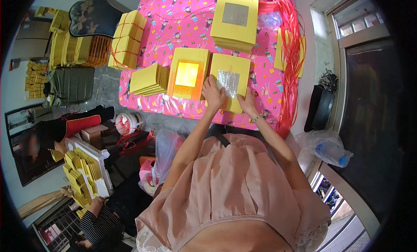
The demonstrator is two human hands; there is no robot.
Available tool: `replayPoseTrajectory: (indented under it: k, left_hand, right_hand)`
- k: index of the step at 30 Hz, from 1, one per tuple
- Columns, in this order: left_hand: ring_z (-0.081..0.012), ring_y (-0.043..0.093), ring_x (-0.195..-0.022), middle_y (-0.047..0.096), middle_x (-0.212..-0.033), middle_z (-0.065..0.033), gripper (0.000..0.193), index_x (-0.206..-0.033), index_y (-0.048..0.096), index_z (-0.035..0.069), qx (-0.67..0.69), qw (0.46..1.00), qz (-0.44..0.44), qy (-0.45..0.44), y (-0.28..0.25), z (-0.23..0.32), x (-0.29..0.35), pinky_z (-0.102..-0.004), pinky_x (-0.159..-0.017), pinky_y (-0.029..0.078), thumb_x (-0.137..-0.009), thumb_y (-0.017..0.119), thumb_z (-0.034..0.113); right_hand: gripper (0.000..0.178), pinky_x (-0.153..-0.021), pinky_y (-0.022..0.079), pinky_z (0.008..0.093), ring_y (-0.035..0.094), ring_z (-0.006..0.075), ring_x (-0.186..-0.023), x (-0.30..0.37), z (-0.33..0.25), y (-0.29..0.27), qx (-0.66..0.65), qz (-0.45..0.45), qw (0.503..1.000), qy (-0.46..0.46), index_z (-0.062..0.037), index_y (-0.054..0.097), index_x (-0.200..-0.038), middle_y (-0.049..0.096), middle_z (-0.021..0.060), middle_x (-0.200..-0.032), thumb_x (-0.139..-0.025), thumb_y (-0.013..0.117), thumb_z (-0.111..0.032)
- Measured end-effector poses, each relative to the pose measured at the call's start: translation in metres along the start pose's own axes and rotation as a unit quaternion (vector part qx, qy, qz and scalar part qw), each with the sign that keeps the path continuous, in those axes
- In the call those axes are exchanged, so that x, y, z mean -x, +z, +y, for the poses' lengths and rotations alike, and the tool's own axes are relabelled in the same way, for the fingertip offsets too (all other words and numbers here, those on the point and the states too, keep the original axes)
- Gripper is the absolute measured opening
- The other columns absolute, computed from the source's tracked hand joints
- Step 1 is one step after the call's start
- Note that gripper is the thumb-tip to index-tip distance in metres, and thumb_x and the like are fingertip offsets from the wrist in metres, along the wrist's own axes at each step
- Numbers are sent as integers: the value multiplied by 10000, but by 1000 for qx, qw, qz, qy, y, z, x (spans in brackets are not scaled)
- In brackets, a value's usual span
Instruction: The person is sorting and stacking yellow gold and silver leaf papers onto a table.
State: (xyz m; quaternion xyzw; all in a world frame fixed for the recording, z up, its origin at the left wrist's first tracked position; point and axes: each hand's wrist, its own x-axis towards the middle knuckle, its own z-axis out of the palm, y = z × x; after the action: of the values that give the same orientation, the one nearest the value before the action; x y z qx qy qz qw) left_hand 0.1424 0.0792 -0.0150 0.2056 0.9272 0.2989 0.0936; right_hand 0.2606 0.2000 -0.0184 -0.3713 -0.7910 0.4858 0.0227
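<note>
Head view puts the near pile (pixel 228 80) at the near right of the pink table (pixel 191 8), between two hands: the left hand (pixel 213 94) and right hand (pixel 248 104) lie partly open at its opposite edges, though whether either grips it I cannot tell. Two bundles (pixel 124 52) at the far left are tied and look done, while three piles with shiny squares, the near pile, the gold pile (pixel 188 73) and the far pile (pixel 235 17), plus one overlapping fan (pixel 150 80) at left, show no ties and seem unfinished
</note>
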Motion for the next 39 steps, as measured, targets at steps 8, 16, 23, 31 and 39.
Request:
replayPoseTrajectory:
  k: [8, 16, 23, 31, 39]
  left_hand:
    - [-462, 334, -1281, 303, -1435, -301, 883, -1448, 292, -9, 0, 989, -13, 150, -44, 7, 27, -536, -1064, 299, -723, 754, 191]
    - [-435, 375, -1271, 374, -1414, -234, 899, -1411, 409, 112, -44, 966, -106, 232, -64, -23, 51, -515, -1049, 356, -624, 838, 186]
    - [-359, 464, -1193, 512, -1284, -143, 602, -1275, 550, 102, -4, 956, -125, 265, -55, -27, 45, -448, -995, 418, -706, 744, 94]
    - [-331, 515, -1132, 569, -1179, -136, 469, -1182, 587, 70, 41, 945, -114, 304, -59, -26, 44, -425, -963, 444, -724, 690, 78]
    - [-333, 516, -1136, 576, -1177, -130, 451, -1167, 581, 57, 32, 940, -138, 310, -58, -31, 41, -413, -977, 443, -732, 695, 91]
  right_hand:
    - [582, -975, 401, 490, 470, 427, -1139, -48, -19, -29, 82, 134, 973, -168, -4, 394, -1358, 492, 258, -1215, -867, 622, -219]
    - [482, -968, 403, 499, 481, 333, -1198, -120, -60, -31, 280, 71, 921, -262, -73, 483, -1305, 532, 138, -1253, -881, 622, -257]
    - [434, -976, 374, 518, 483, 293, -1223, -127, -56, -26, 339, 23, 914, -221, -104, 532, -1281, 543, 111, -1274, -906, 585, -316]
    - [414, -995, 378, 501, 485, 306, -1225, -128, -58, -22, 345, 26, 918, -195, -96, 540, -1262, 547, 117, -1273, -910, 578, -309]
    - [388, -937, 423, 451, 523, 333, -1111, -86, -69, -33, 261, 100, 902, -329, -90, 530, -1257, 548, 145, -1199, -896, 595, -218]
